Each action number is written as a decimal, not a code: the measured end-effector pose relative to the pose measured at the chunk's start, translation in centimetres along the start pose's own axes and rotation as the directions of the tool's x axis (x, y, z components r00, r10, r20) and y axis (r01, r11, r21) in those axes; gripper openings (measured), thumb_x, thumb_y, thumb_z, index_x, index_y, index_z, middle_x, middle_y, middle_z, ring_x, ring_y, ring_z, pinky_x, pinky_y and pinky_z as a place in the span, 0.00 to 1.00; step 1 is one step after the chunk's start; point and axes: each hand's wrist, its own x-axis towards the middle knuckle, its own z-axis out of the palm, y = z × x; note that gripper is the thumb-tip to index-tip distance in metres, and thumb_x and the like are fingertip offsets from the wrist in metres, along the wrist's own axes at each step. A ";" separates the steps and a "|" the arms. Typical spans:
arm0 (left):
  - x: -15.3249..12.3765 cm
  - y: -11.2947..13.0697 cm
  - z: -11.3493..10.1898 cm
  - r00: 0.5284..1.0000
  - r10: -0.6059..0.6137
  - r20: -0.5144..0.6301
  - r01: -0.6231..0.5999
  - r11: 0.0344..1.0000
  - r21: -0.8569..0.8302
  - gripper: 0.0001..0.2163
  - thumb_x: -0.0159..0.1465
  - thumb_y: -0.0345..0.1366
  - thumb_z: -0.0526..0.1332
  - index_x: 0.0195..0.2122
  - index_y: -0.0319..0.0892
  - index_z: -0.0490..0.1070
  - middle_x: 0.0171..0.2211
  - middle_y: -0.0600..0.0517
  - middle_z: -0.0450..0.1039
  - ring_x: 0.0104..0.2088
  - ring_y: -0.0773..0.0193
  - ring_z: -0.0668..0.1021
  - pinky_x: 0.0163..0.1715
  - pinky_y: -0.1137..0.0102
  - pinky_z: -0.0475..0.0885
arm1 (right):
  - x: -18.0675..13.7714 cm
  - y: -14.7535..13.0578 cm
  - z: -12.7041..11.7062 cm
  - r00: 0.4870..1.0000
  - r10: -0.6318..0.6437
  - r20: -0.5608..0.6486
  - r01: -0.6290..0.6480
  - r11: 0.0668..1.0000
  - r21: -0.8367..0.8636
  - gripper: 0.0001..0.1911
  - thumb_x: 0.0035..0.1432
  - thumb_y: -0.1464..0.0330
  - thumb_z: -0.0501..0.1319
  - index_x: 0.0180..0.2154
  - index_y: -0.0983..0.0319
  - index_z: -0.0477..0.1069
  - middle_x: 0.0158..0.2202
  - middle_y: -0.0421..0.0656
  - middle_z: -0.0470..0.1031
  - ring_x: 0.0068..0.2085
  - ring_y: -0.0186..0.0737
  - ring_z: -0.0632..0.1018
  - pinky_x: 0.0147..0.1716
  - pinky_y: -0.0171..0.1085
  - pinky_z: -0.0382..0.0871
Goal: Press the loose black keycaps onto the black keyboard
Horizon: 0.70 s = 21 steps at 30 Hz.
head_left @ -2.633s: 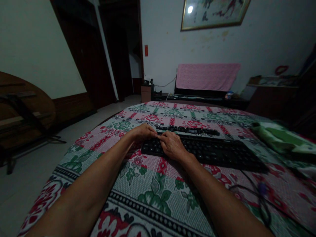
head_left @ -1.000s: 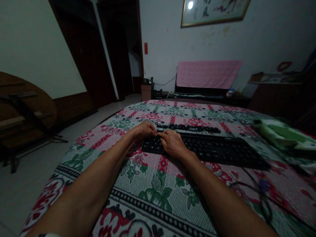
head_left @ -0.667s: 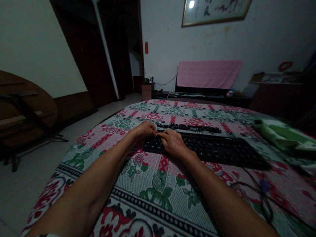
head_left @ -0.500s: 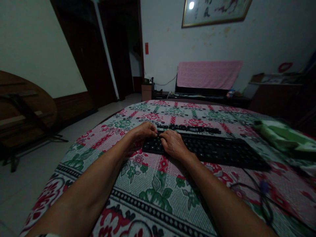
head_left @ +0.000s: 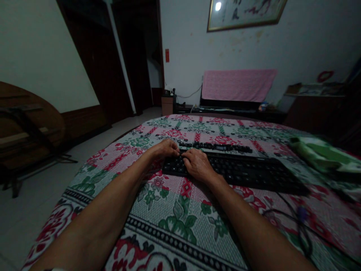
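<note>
Grip unclear: left hand (head_left: 169, 148) and right hand (head_left: 197, 164) nearly meet, anything pinched hidden. On the flower-patterned, cloth-covered desk (head_left: 177, 210), centre-right of frame, the long black plastic keyboard (head_left: 248, 172) looks light, stiff, best held by its ends; small black pieces (head_left: 221, 147) lie beyond.

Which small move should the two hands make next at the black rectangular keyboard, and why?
Perhaps ease the bare right hand back slightly: it covers part of the black rectangular keyboard, close beside the bare left hand, hiding keys there.
</note>
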 end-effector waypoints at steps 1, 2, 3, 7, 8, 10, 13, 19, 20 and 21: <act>0.0 0.0 0.0 1.000 -0.008 0.004 0.008 1.000 -0.007 0.08 0.44 0.32 0.62 0.26 0.35 0.72 0.15 0.59 0.64 0.17 0.74 0.64 0.17 0.78 0.57 | 0.0 0.0 0.0 1.000 -0.001 -0.005 0.001 1.000 0.004 0.15 0.59 0.66 0.49 0.43 0.59 0.70 0.43 0.45 0.69 0.45 0.40 0.67 0.46 0.39 0.55; 0.1 -0.1 0.0 1.000 -0.019 0.005 0.019 1.000 -0.008 0.08 0.44 0.31 0.61 0.26 0.35 0.72 0.15 0.59 0.64 0.16 0.74 0.64 0.17 0.78 0.57 | 0.0 0.1 0.0 1.000 -0.002 -0.008 0.002 1.000 0.008 0.15 0.59 0.66 0.49 0.43 0.58 0.70 0.43 0.44 0.70 0.45 0.40 0.67 0.46 0.39 0.56; 0.1 0.0 0.0 0.999 -0.032 0.002 0.032 0.999 -0.006 0.07 0.44 0.31 0.61 0.26 0.35 0.71 0.14 0.59 0.63 0.16 0.74 0.63 0.16 0.78 0.57 | 0.0 0.2 0.1 1.000 -0.004 -0.010 0.004 1.000 0.012 0.15 0.59 0.66 0.49 0.43 0.58 0.71 0.42 0.44 0.70 0.45 0.40 0.67 0.46 0.39 0.56; 0.0 0.6 0.3 0.995 -0.089 -0.053 0.090 0.996 0.014 0.05 0.44 0.29 0.61 0.24 0.36 0.71 0.13 0.59 0.62 0.15 0.74 0.63 0.15 0.78 0.57 | 0.0 0.3 0.1 1.000 -0.014 -0.013 0.014 1.000 0.024 0.15 0.59 0.66 0.49 0.43 0.57 0.71 0.43 0.43 0.70 0.45 0.39 0.67 0.46 0.39 0.56; 0.0 0.8 0.4 0.992 -0.100 -0.077 0.102 0.994 0.026 0.04 0.43 0.28 0.62 0.23 0.36 0.70 0.13 0.59 0.62 0.15 0.74 0.63 0.15 0.78 0.57 | 0.0 0.3 0.1 1.000 -0.017 -0.015 0.018 0.999 0.027 0.15 0.59 0.66 0.49 0.43 0.57 0.71 0.43 0.43 0.71 0.45 0.39 0.67 0.46 0.39 0.56; -0.1 1.2 0.6 0.986 -0.106 -0.126 0.115 0.991 0.064 0.04 0.43 0.28 0.62 0.22 0.37 0.71 0.13 0.59 0.62 0.16 0.74 0.63 0.15 0.78 0.57 | 0.0 0.3 0.0 1.000 -0.024 -0.018 0.024 0.999 0.029 0.15 0.59 0.66 0.49 0.43 0.57 0.71 0.43 0.43 0.71 0.45 0.40 0.67 0.46 0.39 0.56; 0.0 1.3 0.7 0.981 -0.091 -0.173 0.115 0.985 0.130 0.03 0.43 0.28 0.63 0.21 0.38 0.72 0.13 0.59 0.63 0.16 0.74 0.64 0.16 0.78 0.57 | 0.0 0.2 0.0 1.000 -0.018 -0.010 0.019 1.000 0.020 0.15 0.59 0.66 0.49 0.43 0.57 0.71 0.43 0.44 0.70 0.45 0.40 0.67 0.46 0.39 0.56; 0.1 1.1 0.6 0.985 -0.075 -0.156 0.106 0.973 0.203 0.05 0.43 0.29 0.63 0.23 0.38 0.74 0.14 0.59 0.65 0.17 0.73 0.65 0.17 0.78 0.59 | 0.1 0.1 0.0 1.000 0.000 0.011 0.000 1.000 -0.005 0.16 0.59 0.66 0.49 0.44 0.58 0.71 0.43 0.45 0.70 0.45 0.41 0.67 0.46 0.40 0.56; 0.1 1.2 0.6 0.986 -0.068 -0.154 0.103 0.968 0.231 0.05 0.43 0.30 0.63 0.24 0.38 0.75 0.14 0.58 0.66 0.18 0.72 0.66 0.17 0.78 0.59 | 0.1 0.1 0.1 1.000 0.001 0.009 -0.001 1.000 -0.006 0.16 0.59 0.66 0.49 0.44 0.58 0.70 0.43 0.45 0.70 0.45 0.41 0.67 0.46 0.40 0.56; 0.1 1.3 0.6 0.986 -0.058 -0.156 0.098 0.960 0.264 0.06 0.43 0.30 0.63 0.24 0.39 0.75 0.15 0.58 0.67 0.18 0.72 0.66 0.18 0.77 0.59 | 0.1 0.1 0.1 1.000 0.001 0.006 -0.001 1.000 -0.006 0.16 0.59 0.66 0.49 0.44 0.58 0.70 0.43 0.45 0.70 0.45 0.41 0.67 0.46 0.40 0.56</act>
